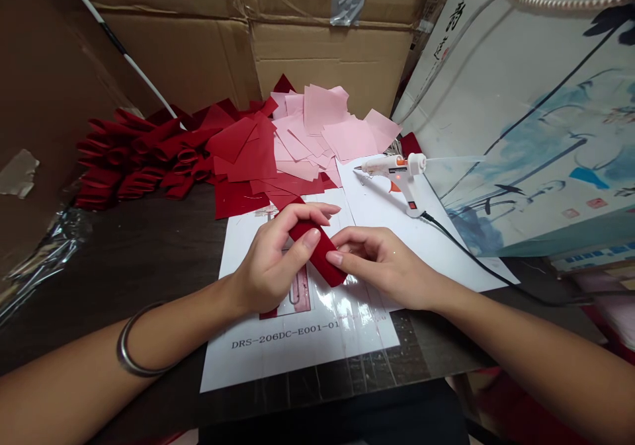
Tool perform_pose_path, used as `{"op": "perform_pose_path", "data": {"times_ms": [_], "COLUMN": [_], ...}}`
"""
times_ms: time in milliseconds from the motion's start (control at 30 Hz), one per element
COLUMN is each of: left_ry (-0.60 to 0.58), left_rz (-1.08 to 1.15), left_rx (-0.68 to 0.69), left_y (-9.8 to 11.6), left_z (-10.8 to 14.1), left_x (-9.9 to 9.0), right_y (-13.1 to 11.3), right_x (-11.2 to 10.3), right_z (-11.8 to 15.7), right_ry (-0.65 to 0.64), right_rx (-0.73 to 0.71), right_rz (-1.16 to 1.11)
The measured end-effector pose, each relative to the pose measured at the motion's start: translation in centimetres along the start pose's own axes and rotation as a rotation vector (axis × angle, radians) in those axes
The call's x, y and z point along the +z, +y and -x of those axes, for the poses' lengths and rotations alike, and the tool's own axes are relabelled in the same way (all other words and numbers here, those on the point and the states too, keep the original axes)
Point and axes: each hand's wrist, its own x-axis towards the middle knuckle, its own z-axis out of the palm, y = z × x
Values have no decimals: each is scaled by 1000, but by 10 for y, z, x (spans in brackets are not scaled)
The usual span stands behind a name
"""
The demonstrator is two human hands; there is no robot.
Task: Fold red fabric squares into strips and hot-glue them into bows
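Head view: left hand [270, 260] and right hand [389, 261] are pinching the red strip [321, 264] (even pressure probably keeping its edges straight).

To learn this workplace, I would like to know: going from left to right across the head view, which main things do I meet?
Folded red pieces, left hand, held red piece, right hand, painted white panel.

Person's L grip [270, 263] & R grip [387, 263] bare, forearms [476, 303] bare too, silver-grey metal bangle [122, 349] on L forearm, smooth, rounded, shiny, dk clothing [332, 415] at lap, btm ctr
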Motion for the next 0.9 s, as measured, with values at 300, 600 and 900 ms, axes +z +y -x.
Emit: {"op": "perform_pose_path", "data": {"times_ms": [300, 600, 900], "left_ry": [-11, -10, -16], "left_rz": [-83, -127, -151], "left_rx": [4, 37, 35], "left_y": [2, 1, 3], "left_z": [0, -1, -1], "left_x": [0, -2, -2], "right_y": [-3, -2, -1], "right_x": [1, 0, 1], "right_z": [2, 1, 1], "right_ry": [-35, 72, 27], "right_rx": [9, -86, -86], "right_rz": [-5, -20, -23]}}
